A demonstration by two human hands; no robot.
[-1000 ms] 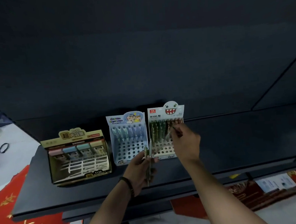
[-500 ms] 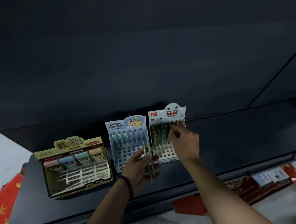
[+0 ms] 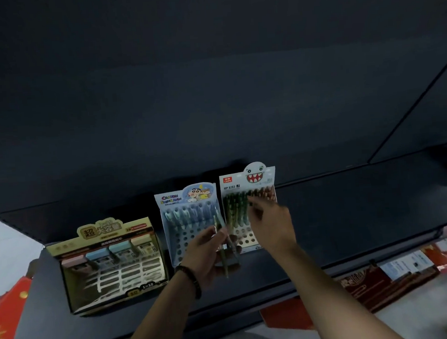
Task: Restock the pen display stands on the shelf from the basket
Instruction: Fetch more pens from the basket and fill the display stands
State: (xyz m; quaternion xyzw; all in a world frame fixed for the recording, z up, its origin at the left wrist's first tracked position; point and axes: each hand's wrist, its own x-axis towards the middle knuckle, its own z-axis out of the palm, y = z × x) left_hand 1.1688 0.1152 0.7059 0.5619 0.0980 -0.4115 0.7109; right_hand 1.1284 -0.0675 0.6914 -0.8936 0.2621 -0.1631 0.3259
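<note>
Several pens [image 3: 224, 251] in left hand [image 3: 206, 255]; right hand [image 3: 272, 225] at stand [image 3: 247, 182].

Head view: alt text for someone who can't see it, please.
A left hand holds a few pens while the right hand reaches to the monster stand on a dark shelf. Left of it: blue stand, gold box.

Right hand [image 3: 271, 227] covers part of the monster-face stand [image 3: 247, 179]; way too blurry to tell if its fingertips [image 3: 251, 203] pinch anything.
</note>
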